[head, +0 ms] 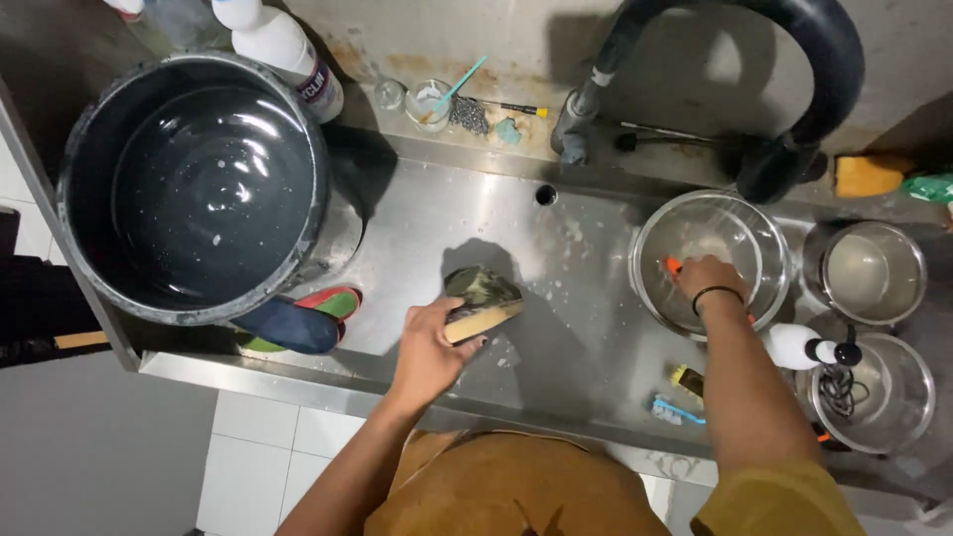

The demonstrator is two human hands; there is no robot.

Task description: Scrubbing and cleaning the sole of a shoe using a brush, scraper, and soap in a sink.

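A shoe (479, 298) lies over the steel sink (586, 328), gripped by the left hand (429, 349). The right hand (707, 280) is closed on an orange brush (674, 265) inside a glass bowl (774, 248). A black bucket (194, 189) stands left, insoles (298, 320) beneath.

Brushed steel sink (586, 328) (dull, soap-flecked), glossy black plastic bucket (189, 189), shiny metal bowls (874, 273).
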